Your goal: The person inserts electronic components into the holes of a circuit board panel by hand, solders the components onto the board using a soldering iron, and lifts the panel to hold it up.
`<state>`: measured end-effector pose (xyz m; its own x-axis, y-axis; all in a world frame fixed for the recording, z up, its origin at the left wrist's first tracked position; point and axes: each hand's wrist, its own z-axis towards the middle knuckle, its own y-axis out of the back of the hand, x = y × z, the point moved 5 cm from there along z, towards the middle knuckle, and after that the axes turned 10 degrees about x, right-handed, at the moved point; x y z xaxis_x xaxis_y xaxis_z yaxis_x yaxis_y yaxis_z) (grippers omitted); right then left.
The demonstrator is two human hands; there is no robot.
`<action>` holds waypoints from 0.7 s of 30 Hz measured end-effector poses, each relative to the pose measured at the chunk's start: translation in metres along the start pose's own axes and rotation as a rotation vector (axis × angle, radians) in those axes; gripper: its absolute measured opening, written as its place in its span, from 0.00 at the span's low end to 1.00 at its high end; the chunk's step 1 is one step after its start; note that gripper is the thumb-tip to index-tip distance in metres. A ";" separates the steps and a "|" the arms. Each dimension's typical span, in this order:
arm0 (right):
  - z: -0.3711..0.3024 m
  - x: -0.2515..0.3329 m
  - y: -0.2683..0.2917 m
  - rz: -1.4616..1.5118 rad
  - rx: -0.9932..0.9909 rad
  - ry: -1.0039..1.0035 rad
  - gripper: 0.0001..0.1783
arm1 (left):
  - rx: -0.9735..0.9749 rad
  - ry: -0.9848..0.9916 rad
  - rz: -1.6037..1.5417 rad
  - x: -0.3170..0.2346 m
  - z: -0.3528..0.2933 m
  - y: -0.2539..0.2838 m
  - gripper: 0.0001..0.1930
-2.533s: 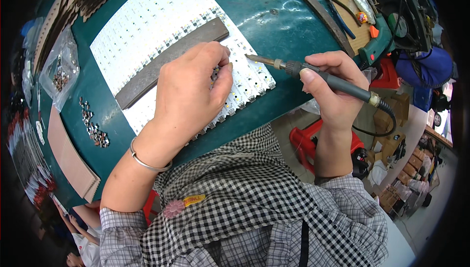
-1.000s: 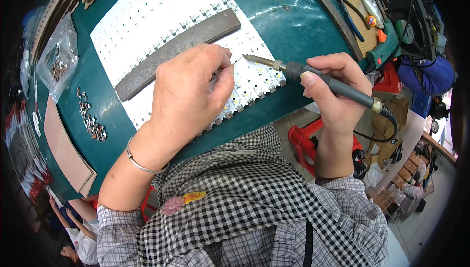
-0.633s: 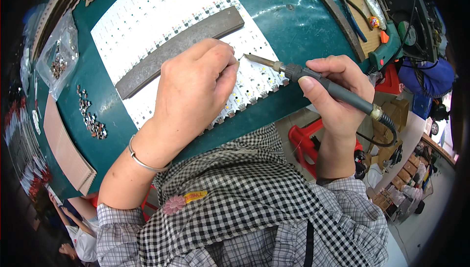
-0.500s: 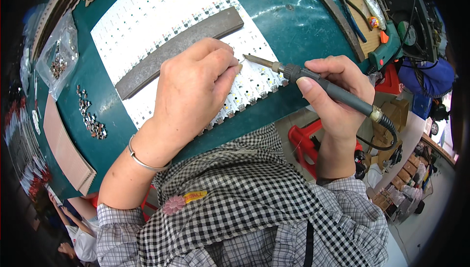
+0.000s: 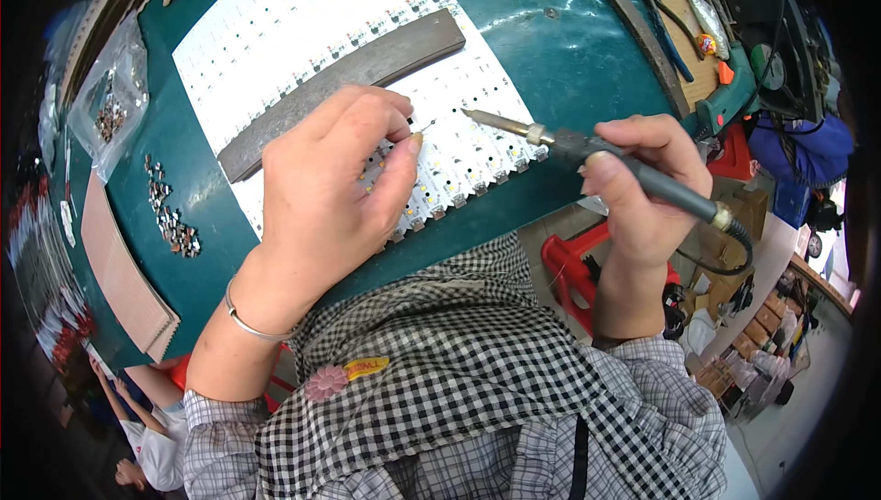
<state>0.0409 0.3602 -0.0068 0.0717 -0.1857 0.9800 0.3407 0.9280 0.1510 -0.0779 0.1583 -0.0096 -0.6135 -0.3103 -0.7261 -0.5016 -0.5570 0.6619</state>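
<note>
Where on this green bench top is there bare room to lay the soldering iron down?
The bare green mat between the white panel and the wooden tool strip is free. A narrower strip lies between the panel and the loose parts. The near edge under the left hand is crowded.

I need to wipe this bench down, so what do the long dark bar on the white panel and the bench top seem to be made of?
The bar looks like dull grey metal: flat, matte, with worn, scuffed faces. The bench top looks like a teal rubber or vinyl mat, smooth with a soft sheen; which one is unclear.
</note>
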 end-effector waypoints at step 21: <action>0.004 0.002 -0.014 -0.206 0.077 0.032 0.13 | 0.074 -0.012 0.098 0.003 0.004 -0.010 0.05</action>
<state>0.0327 0.3477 -0.0068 0.0382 -0.3828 0.9230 0.2787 0.8911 0.3581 -0.0774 0.1663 -0.0174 -0.6691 -0.3510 -0.6551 -0.4821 -0.4658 0.7420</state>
